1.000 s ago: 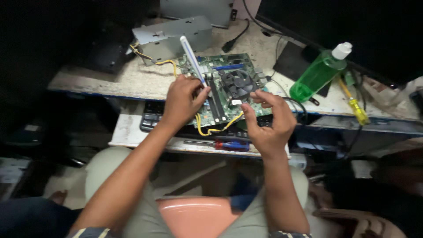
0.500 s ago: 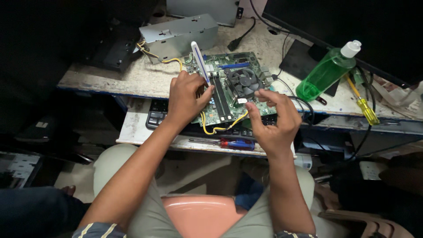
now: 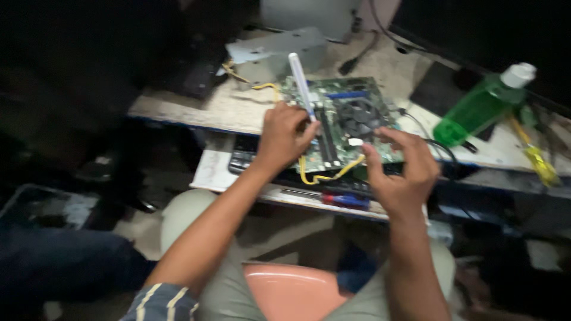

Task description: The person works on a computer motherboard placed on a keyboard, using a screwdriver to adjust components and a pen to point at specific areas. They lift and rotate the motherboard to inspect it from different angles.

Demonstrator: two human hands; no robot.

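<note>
Left hand (image 3: 284, 138) grips a white stick (image 3: 301, 83) (slim, pale), pointing up-away over the green board (image 3: 339, 116); right hand (image 3: 399, 172) half-open, empty.

Under the left hand (image 3: 284, 139) lies a matt green circuit board (image 3: 342, 122); its fingers grip a smooth pale plastic stick (image 3: 301, 85). Beyond it sits a dull grey metal box (image 3: 279, 54). Right of the right hand (image 3: 399, 172) stands a glossy green plastic bottle (image 3: 480, 107) on the rough, worn tabletop (image 3: 196, 107).

Your left hand (image 3: 284, 138) grips a white brush (image 3: 301, 86) over the green motherboard (image 3: 345, 119); your right hand (image 3: 399, 172) hovers open-fingered at its near edge, a green bottle (image 3: 482, 107) right of it.
</note>
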